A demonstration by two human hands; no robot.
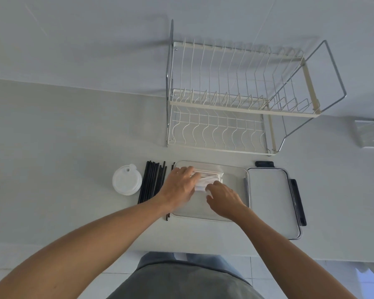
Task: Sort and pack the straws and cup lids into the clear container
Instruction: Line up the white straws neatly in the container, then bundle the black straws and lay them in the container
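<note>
Both hands are down in the clear container (pixel 231 203) at the middle of the bench (pixel 52 147). Left hand (pixel 179 185) lies flat, fingers nearly straight, its grip loose, pressing on the near-left end of the white wrapped straws (pixel 209 176). Right hand (pixel 221 197) comes in from 5 o'clock with its fingers curled at the bundle's near edge; whether that grip pinches a straw or only touches it, I cannot tell. White straws sit in the far-left part of the container, pointing toward 3 o'clock, and the container's near half and right side show bare floor.

At 9 o'clock of the container, just beside its left wall, the black straws (pixel 152 182) lie in a row on the bench, one end poking out by the near-left corner. Further out at 9 o'clock, the white cup lids (pixel 127 180) sit as a stack, touching the black straws or nearly so. At 3 o'clock, right against the container, the container lid (pixel 268 201) lies flat with dark clips on its far and right edges.

At 12 o'clock the dish rack (pixel 235 100) stands apart from the container, with a strip of bench between them. Near bench edge runs close under the forearms at 6 o'clock
</note>
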